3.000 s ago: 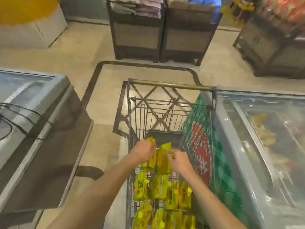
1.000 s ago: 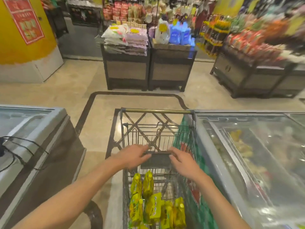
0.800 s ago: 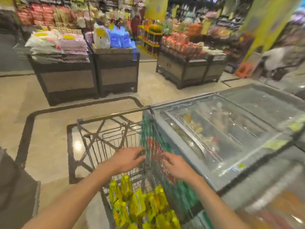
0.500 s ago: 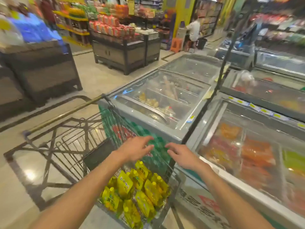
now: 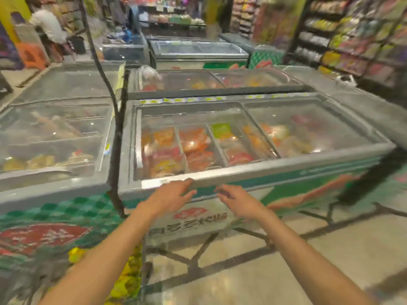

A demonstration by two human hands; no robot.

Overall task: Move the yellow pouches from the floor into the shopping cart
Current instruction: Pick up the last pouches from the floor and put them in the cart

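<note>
The view is blurred by motion. Several yellow pouches (image 5: 130, 278) show at the bottom left, half hidden by my left forearm. They lie inside the wire shopping cart (image 5: 143, 269), of which only a dark corner edge is visible. My left hand (image 5: 171, 198) and my right hand (image 5: 237, 201) are stretched out side by side in front of a chest freezer. Both hold nothing and have their fingers spread. No pouch on the floor is in view.
A glass-topped chest freezer (image 5: 242, 170) with red and orange packs stands straight ahead, another freezer (image 5: 55, 186) to its left, and more behind. A dark cable (image 5: 114, 133) hangs between them. Shelves (image 5: 352, 40) line the right. A person in white (image 5: 47, 24) is far left. Bare tiled floor (image 5: 275, 271) lies lower right.
The view has swung to the right, from the cart to the freezers. The cart with the pouches has slid to the bottom left corner. Both hands released the pouches and stay empty.
</note>
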